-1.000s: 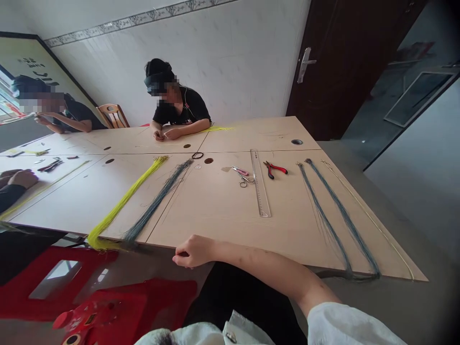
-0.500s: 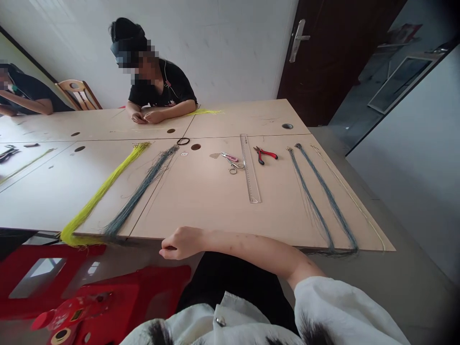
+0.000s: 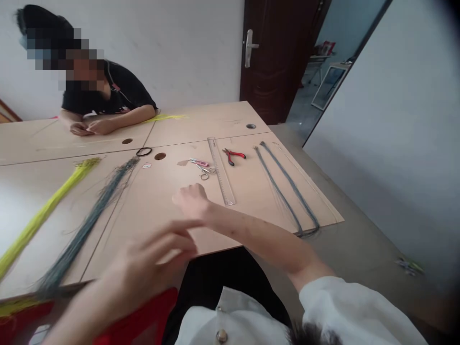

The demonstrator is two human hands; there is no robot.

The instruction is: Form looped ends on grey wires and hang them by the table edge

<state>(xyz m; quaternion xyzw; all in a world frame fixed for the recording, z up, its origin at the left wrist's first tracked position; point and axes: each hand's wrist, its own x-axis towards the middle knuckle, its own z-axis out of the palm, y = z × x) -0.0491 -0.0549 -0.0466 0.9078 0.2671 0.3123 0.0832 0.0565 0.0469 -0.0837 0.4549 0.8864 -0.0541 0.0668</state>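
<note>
The right hand (image 3: 192, 201) hovers over the table (image 3: 251, 191), just short of the scissors (image 3: 204, 170) that lie beside the ruler (image 3: 221, 172); its fingers bend downward and I cannot tell whether they pinch anything; the left hand (image 3: 151, 261), blurred, hangs near the front edge with fingers spread and empty. The scissors look small, light and rigid, probably slick metal with sharp tips, so the finger loops seem the safest place to hold; the long bundle of grey threads (image 3: 89, 220) to the left looks limp and easily tangled. Half a second ago the right hand rested at the table's front edge and the left was out of sight; the tools lie as before.
</note>
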